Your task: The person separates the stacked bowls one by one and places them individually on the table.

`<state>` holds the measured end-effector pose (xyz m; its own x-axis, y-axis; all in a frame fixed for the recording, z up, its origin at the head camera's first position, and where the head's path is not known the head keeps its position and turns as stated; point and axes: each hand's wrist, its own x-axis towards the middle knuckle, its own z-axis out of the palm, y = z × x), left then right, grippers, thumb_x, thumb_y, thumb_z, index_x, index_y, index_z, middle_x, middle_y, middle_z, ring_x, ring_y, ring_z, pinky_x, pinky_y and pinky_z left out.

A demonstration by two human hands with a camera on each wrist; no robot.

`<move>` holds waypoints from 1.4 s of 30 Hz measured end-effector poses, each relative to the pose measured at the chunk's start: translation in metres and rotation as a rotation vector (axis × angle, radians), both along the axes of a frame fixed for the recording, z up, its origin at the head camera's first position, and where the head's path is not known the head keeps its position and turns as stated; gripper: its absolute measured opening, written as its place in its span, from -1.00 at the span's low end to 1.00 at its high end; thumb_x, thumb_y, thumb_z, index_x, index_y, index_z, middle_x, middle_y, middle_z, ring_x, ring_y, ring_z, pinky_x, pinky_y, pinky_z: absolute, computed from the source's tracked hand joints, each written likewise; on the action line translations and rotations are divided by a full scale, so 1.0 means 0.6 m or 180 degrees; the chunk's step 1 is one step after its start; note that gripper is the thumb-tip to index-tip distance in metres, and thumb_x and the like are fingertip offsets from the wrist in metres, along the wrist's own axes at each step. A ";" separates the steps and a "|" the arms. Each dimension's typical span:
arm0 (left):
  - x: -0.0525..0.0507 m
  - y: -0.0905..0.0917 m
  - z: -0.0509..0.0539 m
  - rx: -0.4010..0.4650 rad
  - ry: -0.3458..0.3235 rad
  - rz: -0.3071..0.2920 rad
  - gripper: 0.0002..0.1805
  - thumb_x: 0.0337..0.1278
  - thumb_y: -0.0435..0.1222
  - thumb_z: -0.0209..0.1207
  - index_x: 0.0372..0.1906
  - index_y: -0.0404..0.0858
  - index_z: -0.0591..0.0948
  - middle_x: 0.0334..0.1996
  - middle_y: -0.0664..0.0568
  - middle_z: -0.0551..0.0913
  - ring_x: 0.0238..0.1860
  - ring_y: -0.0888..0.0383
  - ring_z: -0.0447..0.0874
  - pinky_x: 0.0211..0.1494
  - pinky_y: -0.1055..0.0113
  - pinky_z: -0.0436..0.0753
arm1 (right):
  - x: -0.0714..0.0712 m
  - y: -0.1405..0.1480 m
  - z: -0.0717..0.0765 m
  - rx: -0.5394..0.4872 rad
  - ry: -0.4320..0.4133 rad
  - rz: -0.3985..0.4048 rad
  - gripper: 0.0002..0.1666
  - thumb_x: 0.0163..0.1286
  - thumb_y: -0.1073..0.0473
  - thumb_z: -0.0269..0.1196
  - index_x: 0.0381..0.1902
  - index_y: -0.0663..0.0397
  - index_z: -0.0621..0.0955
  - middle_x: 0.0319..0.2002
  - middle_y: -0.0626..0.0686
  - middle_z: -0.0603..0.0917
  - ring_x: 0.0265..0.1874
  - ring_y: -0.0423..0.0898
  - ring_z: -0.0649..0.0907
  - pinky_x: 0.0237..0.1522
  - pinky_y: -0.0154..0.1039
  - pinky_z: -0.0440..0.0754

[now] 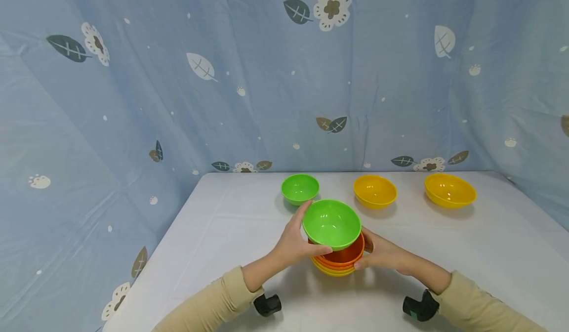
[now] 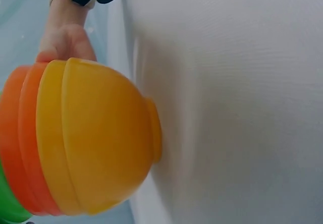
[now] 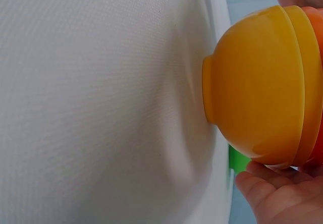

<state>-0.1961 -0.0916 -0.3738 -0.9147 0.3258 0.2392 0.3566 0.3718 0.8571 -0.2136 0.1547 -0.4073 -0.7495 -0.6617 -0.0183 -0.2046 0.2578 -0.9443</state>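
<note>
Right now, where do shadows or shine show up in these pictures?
Head view: soft shadow under the far-right yellow bowl. Left wrist view: soft-edged shadow on the white tabletop, beside the stacked bowls. Right wrist view: similar shadow, plus pale shine on the stack's bottom yellow bowl.

Smooth, glossy plastic is shown by the stacked green bowl (image 1: 331, 225), orange bowls (image 1: 342, 256) and yellow bowls (image 2: 106, 138). The white tablecloth (image 3: 75, 108) is finely textured and matt; the curtain (image 1: 266, 70) is made of creased cloth.

No text, label, brand or number can be read (in any view).
</note>
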 end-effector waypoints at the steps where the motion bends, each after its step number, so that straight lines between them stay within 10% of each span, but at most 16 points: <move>1: -0.001 -0.001 0.001 0.0007 -0.0011 0.0013 0.16 -0.37 -0.23 0.47 0.42 -0.16 0.02 0.37 -0.09 0.14 0.33 -0.06 0.16 0.26 -0.12 0.25 | 0.000 0.000 0.000 0.0000 -0.0005 0.0005 0.12 0.10 0.07 0.34 0.40 0.29 -0.07 0.35 0.32 0.13 0.30 0.33 0.14 0.21 0.29 0.14; 42: -0.041 -0.082 0.045 0.0483 0.0244 0.0526 0.19 -0.37 -0.19 0.48 0.42 -0.25 -0.01 0.36 -0.07 0.15 0.27 -0.05 0.21 0.25 -0.03 0.32 | -0.003 -0.002 0.007 0.0078 -0.0220 -0.0102 0.16 0.08 0.05 0.34 0.41 0.24 -0.11 0.39 0.26 0.06 0.32 0.27 0.14 0.24 0.20 0.17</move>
<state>-0.2209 -0.1405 -0.3465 -0.9299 0.1281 0.3448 0.3677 0.2994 0.8804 -0.2151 0.1537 -0.4030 -0.7667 -0.6361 -0.0866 -0.1304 0.2864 -0.9492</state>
